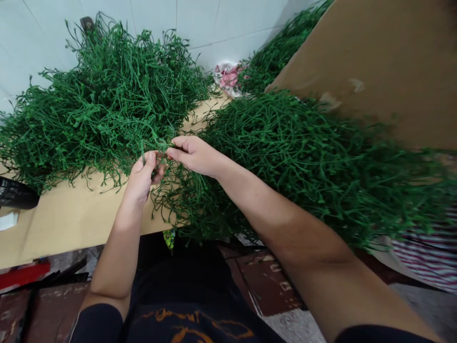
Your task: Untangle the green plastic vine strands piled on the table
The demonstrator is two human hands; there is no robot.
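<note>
My left hand [145,174] is closed with thumb and fingers pinched on a thin green plastic stem [144,155]. Close against it, my right hand [187,153] pinches a part of the same green piece, or of one touching it; I cannot tell which. Behind my left hand lies a large heap of green artificial stems [107,100] with small buds at the tips. A second heap of the same stems [278,152] spreads under and beyond my right forearm. The fingertips partly hide what they hold.
Flat cardboard [78,214] covers the table, its front edge near my body. A dark cylinder [16,193] lies at the left, by a white scrap [8,220]. An upright cardboard sheet [378,71] rises at the right. Pink-and-white cloth [228,76] sits by the tiled wall [235,24].
</note>
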